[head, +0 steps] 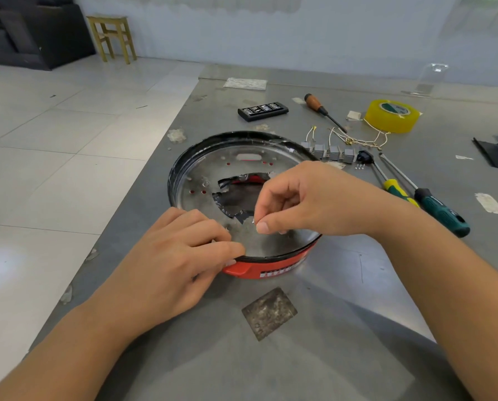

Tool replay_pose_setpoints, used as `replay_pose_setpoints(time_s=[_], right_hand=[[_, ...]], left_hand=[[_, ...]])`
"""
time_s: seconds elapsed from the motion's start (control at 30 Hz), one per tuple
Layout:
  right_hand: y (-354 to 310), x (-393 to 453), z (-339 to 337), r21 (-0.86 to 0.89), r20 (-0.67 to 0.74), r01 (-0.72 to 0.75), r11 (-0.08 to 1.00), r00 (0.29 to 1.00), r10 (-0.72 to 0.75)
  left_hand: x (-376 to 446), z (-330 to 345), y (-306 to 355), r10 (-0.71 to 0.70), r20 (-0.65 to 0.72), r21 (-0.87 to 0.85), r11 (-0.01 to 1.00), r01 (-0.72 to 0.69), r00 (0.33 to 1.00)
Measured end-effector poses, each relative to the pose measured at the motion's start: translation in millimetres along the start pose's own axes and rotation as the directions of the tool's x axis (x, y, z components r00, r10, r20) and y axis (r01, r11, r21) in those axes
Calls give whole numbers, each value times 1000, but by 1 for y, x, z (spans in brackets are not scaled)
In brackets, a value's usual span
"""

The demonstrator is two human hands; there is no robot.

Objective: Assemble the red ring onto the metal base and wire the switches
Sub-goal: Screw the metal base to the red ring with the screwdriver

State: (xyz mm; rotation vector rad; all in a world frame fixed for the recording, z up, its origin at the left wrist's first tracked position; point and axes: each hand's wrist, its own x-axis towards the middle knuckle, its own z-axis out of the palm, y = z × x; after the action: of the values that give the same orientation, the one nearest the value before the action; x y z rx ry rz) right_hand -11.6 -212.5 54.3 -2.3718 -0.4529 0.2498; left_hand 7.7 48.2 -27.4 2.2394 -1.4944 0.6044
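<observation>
Resting on a grey table point(343, 299), the red ring point(266, 267) is seen with the metal base point(201, 175) seated inside it; a black rim runs round the top edge. A ragged hole is torn in the middle of the base, with foil-like edges around it.

Left hand point(172, 267): laid on the assembly's rim at about 7 o'clock, fingers curled down over the edge, thumb tip lying along the black rim. Whether anything is pinched under the fingers cannot be told.

Right hand point(299, 198): held over the base from 3 o'clock, fingers curled, thumb and forefinger closed together near the hole's near edge. Something tiny may be pinched there; it is too small to be identified.

Switches point(333, 151): a row of small grey blocks with pale wires, lying on the table at 2 o'clock from the ring, just beside its rim. A black switch point(365, 156) is noted at the row's right end, with small screws near it.

Also recorded: two green-handled screwdrivers point(433, 204) at 3 o'clock; a wooden-handled screwdriver point(318, 107) and a black bit set point(262, 110) at 12 to 1 o'clock; a yellow tape roll point(392, 115) at 2 o'clock, farther off. A wooden stool point(111, 36) stands on the tiled floor at far 11 o'clock.
</observation>
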Motion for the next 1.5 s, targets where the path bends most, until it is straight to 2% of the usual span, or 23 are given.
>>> replay_pose_setpoints(time_s=[0.33,0.5,0.7,0.83,1.07,1.27,1.5], right_hand=[[-2,0,1,-10,-25,-3,1000,1000,3],[-4,-4,0,1,9,14,1000,1000,-14],[-6,-5,-1,-11,-23,39,999,999,-39],[-8,-6,-1,7,10,54,999,998,-54],[-9,-7,-1,-77,56,33,996,998,-29],[-9,-8,-3,-165,92,8,986,996,7],[-4,-4,-1,-171,178,-58,983,980,89]], left_hand=[[0,-1,2,31,-51,68,997,-28,998],[1,-2,3,51,-63,90,995,-45,997],[1,-3,3,61,-75,78,995,-55,995],[0,-1,6,67,-97,77,995,-60,993],[5,5,21,89,-130,77,994,-79,987],[9,14,30,26,-133,43,999,-20,991],[12,17,31,-40,-75,-53,998,37,996]])
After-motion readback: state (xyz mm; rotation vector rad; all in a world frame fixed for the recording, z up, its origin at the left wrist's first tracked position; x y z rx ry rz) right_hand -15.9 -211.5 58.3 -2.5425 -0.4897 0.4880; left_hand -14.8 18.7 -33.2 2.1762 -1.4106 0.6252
